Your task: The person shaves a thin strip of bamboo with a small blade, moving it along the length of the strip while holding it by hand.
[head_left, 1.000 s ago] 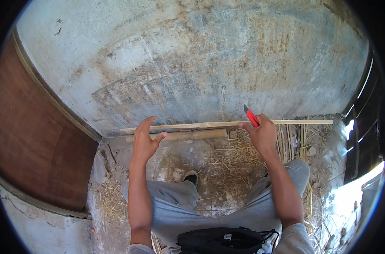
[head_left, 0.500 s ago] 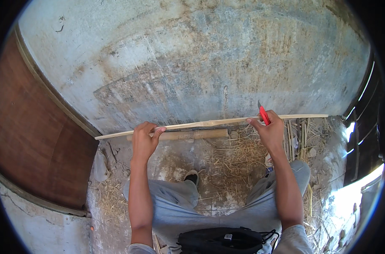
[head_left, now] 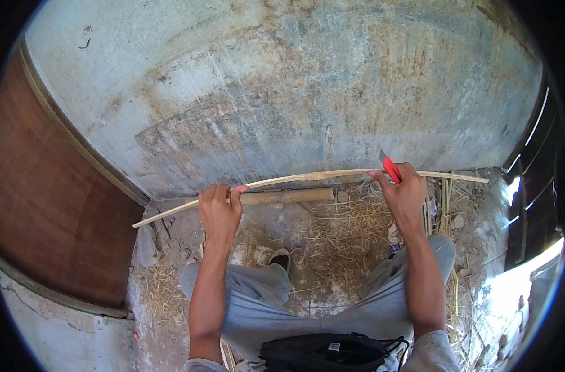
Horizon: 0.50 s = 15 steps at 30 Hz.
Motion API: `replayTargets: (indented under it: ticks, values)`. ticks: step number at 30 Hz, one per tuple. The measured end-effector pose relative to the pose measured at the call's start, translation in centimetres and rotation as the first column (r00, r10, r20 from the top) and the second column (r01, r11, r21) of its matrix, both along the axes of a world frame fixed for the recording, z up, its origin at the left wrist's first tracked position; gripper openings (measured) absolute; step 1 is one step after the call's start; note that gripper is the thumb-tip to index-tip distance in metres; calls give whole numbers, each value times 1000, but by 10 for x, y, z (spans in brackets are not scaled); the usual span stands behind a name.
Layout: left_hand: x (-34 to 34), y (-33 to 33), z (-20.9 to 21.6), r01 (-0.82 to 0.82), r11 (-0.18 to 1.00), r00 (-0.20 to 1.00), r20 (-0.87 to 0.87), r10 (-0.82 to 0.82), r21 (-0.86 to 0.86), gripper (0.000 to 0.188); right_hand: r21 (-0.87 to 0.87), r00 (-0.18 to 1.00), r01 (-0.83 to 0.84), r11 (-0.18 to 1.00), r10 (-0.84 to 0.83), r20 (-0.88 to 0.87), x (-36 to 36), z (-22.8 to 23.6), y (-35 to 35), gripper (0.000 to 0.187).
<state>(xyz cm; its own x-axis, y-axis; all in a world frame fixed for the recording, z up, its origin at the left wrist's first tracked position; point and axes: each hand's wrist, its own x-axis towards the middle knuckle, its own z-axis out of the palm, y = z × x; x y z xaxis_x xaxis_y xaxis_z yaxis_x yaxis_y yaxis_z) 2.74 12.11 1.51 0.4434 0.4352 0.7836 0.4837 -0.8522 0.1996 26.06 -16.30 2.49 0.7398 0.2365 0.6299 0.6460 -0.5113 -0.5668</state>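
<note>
A long, thin bamboo strip (head_left: 316,176) stretches sideways in front of me, arched upward in the middle with both ends lower. My left hand (head_left: 221,214) is closed round it left of the middle. On the other side my right hand (head_left: 401,197) grips the strip and also keeps a red utility knife (head_left: 391,169) in its grasp. The knife's blade points up and away, toward the wall. A joint in the bamboo shows near the strip's middle, between my hands.
A thick bamboo piece (head_left: 295,196) lies on the floor by the stained wall (head_left: 307,93). Pale shavings (head_left: 338,232) litter the ground. A brown door panel (head_left: 59,204) stands left; bamboo lengths (head_left: 444,204) lie right. A black waist bag (head_left: 326,352) sits at my lap.
The strip has gone from nearly straight to bowed, its left end dropping and its right end dipping. My left hand has shifted slightly right and down, my right hand slightly right.
</note>
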Motion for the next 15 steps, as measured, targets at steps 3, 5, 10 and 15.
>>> replayTargets:
  ticks: [3,5,10,15]
  values:
    - [4,-6,-3,-27,998,1000,10,26,49,24,1,1000,26,1000,-26,2,0,2,-3,41]
    - [6,-8,-5,-40,996,999,8,40,74,24,-13,999,48,999,-48,2,0,2,-4,41]
    - [8,-12,-5,-55,995,999,5,54,88,23,15,995,78,997,-79,57,1,1,-5,40]
    - [8,-12,-7,-74,992,997,3,74,102,20,85,994,55,995,-62,87,2,1,-3,38]
